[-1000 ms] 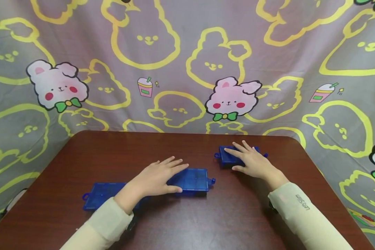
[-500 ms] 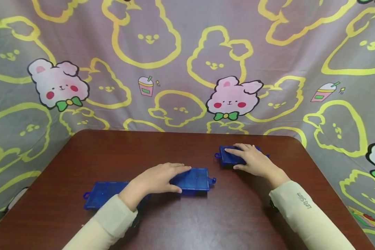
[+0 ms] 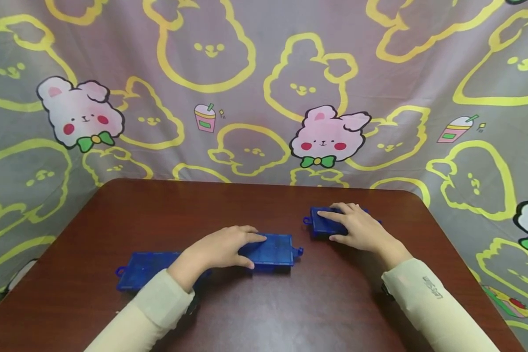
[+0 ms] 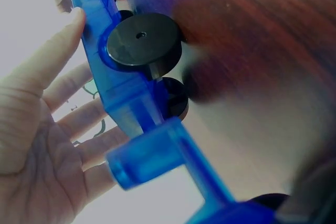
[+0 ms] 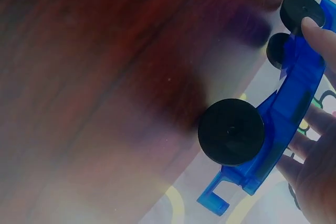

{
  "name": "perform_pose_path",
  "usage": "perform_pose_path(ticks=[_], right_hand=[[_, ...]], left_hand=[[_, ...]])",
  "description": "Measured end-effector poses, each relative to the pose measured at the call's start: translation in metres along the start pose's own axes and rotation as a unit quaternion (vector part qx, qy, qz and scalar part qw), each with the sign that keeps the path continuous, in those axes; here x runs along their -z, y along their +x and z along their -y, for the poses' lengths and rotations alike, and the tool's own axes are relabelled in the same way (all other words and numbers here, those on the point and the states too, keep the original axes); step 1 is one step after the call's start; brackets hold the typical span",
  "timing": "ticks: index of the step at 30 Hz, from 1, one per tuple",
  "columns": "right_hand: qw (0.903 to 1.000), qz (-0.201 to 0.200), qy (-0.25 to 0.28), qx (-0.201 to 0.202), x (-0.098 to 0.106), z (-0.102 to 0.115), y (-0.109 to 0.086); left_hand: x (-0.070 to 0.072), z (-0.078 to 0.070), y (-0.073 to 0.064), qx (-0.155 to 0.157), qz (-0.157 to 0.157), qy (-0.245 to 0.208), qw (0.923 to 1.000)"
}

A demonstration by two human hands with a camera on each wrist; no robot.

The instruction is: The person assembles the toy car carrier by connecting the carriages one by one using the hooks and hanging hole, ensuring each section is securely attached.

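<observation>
Three flat blue toy train wagons stand on the brown table, with loops or hooks at their ends. My left hand (image 3: 222, 249) grips the middle wagon (image 3: 275, 249), thumb on the near side and fingers over the far side. In the left wrist view its thumb touches the blue body (image 4: 97, 30) above black wheels (image 4: 144, 43). My right hand (image 3: 363, 230) holds the right wagon (image 3: 327, 225), farther back; in the right wrist view the thumb lies beside a wheel (image 5: 302, 13). The left wagon (image 3: 147, 269) is partly hidden by my left forearm.
The brown table (image 3: 334, 303) has rounded far corners. Behind it hangs a grey curtain (image 3: 255, 58) with yellow outlines and rabbit heads. A gap of bare tabletop separates the middle wagon's hook (image 3: 298, 253) from the right wagon's loop (image 3: 307, 221).
The spread fingers of both hands have come down and curved around the middle and right wagons. The wagons have hardly moved.
</observation>
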State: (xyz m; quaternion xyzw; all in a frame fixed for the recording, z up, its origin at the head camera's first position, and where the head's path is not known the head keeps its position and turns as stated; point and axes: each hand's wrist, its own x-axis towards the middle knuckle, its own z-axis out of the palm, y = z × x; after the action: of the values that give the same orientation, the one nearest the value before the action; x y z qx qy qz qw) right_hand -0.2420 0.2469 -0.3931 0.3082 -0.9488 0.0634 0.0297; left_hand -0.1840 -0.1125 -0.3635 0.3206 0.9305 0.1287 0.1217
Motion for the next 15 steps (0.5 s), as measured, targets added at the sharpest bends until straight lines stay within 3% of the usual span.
perform_pose_path(ticks=[15], right_hand=[[0.9997,-0.016,-0.018,-0.004,0.008,0.006,-0.015]], left_hand=[[-0.001,-0.001,0.002,0.005,0.002,-0.008,1.0]])
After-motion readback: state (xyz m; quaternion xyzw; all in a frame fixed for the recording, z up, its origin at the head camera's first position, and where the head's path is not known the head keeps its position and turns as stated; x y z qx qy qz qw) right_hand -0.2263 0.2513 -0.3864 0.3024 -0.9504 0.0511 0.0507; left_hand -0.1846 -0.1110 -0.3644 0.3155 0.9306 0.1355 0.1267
